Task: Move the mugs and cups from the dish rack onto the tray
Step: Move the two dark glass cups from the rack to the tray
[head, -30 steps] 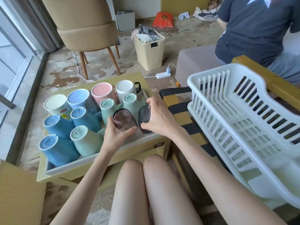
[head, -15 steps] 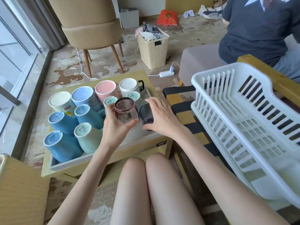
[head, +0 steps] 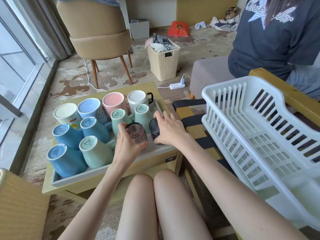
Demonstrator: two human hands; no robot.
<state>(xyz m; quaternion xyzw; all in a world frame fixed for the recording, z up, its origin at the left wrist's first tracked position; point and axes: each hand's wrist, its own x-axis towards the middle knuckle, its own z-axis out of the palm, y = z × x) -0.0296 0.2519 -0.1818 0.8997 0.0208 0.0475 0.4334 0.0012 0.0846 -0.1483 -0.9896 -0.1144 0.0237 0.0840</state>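
Daylight comes from a floor-to-ceiling window (head: 15, 54) far left of the fingers (head: 161, 116), with grey curtains (head: 52, 23) beside it. Worn beige-brown patterned carpet (head: 72, 78). Low pale wood table (head: 149, 87) under the fingers. Beyond them: tan upholstered chair (head: 97, 32) on wooden legs, white cable (head: 88, 75) under it, wicker basket (head: 163, 61) with cloth inside, white power strip (head: 177, 86) on the floor. Further back: white box (head: 139, 29), red packet (head: 178, 28). Right of the fingers: black-yellow striped seat (head: 190, 116), grey ottoman (head: 207, 71), seated person in dark T-shirt (head: 270, 40).
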